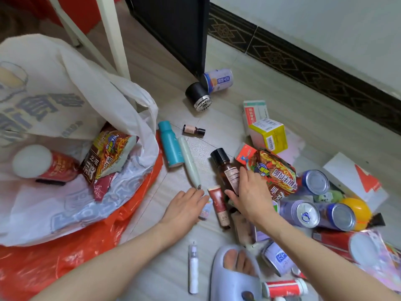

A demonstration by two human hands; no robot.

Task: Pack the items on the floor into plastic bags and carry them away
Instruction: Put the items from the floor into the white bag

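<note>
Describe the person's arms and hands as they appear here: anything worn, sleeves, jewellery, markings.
Both forearms are bare up to the frame edge, with no sleeves in view. The left hand and the right hand wear no gloves, and no rings, watch, bracelets or markings show on either. The only thing worn in view is a pale blue-grey open-toed slipper on one foot.

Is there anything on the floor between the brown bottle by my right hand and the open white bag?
Yes. The pale green pen-shaped tool and the teal bottle lie between the brown bottle and the white bag.
</note>
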